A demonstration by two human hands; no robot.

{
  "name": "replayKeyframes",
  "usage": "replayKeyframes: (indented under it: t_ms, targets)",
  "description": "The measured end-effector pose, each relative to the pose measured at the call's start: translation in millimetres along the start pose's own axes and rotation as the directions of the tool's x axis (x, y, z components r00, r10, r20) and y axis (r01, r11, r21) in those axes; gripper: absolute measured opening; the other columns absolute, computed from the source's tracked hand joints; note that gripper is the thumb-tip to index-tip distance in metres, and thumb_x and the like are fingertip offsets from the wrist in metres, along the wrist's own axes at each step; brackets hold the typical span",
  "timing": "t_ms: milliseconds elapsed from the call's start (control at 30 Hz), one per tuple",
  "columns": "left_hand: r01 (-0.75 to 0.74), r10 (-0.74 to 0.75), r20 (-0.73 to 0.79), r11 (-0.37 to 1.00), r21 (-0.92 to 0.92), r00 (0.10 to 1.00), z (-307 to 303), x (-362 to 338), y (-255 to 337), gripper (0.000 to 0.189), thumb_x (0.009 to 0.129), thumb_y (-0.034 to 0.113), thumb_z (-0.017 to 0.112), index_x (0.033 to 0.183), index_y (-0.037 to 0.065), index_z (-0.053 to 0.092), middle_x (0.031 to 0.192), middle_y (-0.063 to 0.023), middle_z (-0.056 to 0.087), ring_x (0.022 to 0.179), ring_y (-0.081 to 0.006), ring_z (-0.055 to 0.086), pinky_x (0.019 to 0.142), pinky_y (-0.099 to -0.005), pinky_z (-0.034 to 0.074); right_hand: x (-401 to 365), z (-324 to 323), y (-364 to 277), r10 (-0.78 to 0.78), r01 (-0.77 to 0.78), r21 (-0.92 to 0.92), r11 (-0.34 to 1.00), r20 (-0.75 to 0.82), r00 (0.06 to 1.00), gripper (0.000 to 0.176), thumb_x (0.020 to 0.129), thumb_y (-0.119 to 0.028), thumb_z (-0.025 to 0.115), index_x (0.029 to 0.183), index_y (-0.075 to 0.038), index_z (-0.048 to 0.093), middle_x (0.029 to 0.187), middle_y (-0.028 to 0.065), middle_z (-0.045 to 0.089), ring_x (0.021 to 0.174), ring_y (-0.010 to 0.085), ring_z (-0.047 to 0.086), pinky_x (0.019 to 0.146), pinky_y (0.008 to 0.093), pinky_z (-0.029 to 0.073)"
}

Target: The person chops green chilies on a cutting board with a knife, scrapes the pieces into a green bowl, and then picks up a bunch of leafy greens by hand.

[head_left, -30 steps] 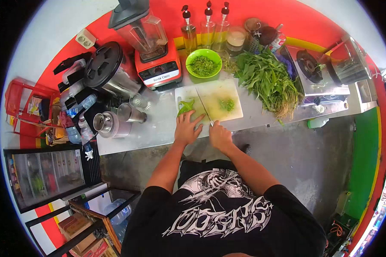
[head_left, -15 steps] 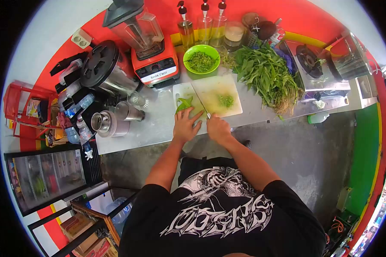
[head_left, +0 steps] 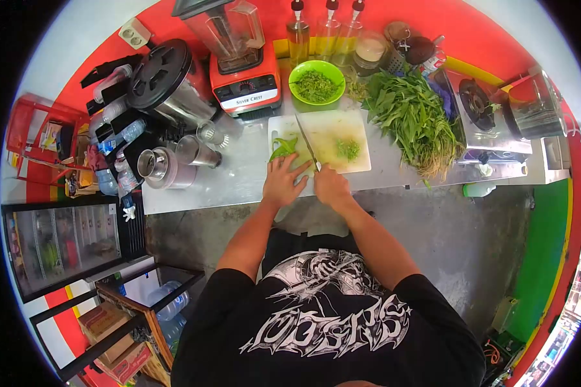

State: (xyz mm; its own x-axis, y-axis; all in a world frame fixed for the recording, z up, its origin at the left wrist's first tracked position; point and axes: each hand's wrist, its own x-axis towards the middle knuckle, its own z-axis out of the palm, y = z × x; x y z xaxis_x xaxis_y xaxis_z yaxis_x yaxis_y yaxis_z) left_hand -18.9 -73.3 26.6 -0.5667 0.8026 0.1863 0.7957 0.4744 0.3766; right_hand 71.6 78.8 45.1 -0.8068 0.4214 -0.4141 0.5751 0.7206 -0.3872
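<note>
A knife (head_left: 307, 140) is gripped by its handle in my right hand (head_left: 332, 187), at the near edge of a white cutting board (head_left: 329, 121). Its blade points away from me across the board, between two heaps of greens. Left of the blade lie a few whole green leaves (head_left: 283, 148); my left hand (head_left: 283, 180) rests with spread fingers, its fingertips at their near end. Finely chopped greens (head_left: 348, 150) sit in a small pile to the right of the blade. Behind the board, a lime-green bowl (head_left: 339, 97) holds more chopped greens (head_left: 315, 86).
A large bunch of leafy greens (head_left: 410, 113) with roots lies right of the board, beside a gas stove (head_left: 476, 103). Behind stand a red blender (head_left: 246, 90) and several pump bottles (head_left: 298, 39). Metal cups (head_left: 155, 164) and a lidded steel container (head_left: 164, 84) occupy the left side.
The view has shifted slightly, so the table sits a little differently in the frame. Both hands stay at the board, with the knife still in my right hand and the blade at a slightly different angle.
</note>
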Motion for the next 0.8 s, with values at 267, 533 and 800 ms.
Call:
replayKeyframes:
  t_ms: [267, 533, 800]
  targets:
    - [-0.025, 0.025, -0.024, 1.0, 0.002, 0.999, 3.8, -0.6, -3.9, 0.047, 0.091, 0.039, 0.065, 0.137, 0.031, 0.065, 0.141, -0.01, 0.052, 0.111, -0.0345, 0.048, 0.099, -0.0462, 0.037, -16.0, 5.0, -4.3, 0.074, -0.075, 0.064, 0.995, 0.008, 0.997, 0.04, 0.103, -0.035, 0.049, 0.113, 0.004, 0.051, 0.101, 0.0316, 0.07, 0.095, 0.0485, 0.069, 0.085, 0.0553, 0.055]
    - [-0.003, 0.003, 0.019, 1.0, 0.004, 1.0, 4.7, -0.5, -4.0, 0.045, 0.091, 0.04, 0.063, 0.135, 0.03, 0.066, 0.144, -0.0065, 0.049, 0.113, -0.032, 0.048, 0.104, -0.0453, 0.036, -13.7, -0.8, -8.6, 0.036, -0.036, 0.01, 0.999, 0.038, 0.999, 0.04, 0.104, -0.036, 0.048, 0.115, 0.003, 0.05, 0.105, 0.0313, 0.069, 0.095, 0.049, 0.07, 0.085, 0.0552, 0.055]
    - [0.0, -0.001, 0.018, 1.0, 0.024, 1.0, 2.9, 0.8, -1.6, 0.045, 0.092, 0.039, 0.063, 0.136, 0.03, 0.065, 0.143, -0.0054, 0.051, 0.113, -0.0308, 0.048, 0.102, -0.0445, 0.036, -4.8, 6.5, -13.0, 0.073, -0.073, 0.021, 0.997, 0.016, 0.997, 0.037, 0.104, -0.033, 0.048, 0.115, 0.003, 0.048, 0.102, 0.0292, 0.07, 0.094, 0.0475, 0.07, 0.084, 0.053, 0.056]
